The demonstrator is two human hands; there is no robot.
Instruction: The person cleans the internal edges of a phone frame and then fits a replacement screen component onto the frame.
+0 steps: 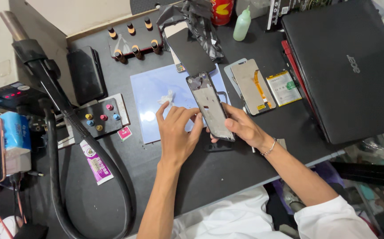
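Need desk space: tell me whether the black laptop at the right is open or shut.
Shut. The black laptop lies flat on the dark desk with its lid down; only the lid's outer face shows, no screen or keyboard.

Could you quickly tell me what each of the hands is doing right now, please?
Left hand: open, fingertips resting against the left edge of the phone frame.
Right hand: closed on the phone frame, gripping its lower end.

Bare forearms, white sleeve at the right elbow, thin silver bracelet [270, 148] on the right wrist, white garment below
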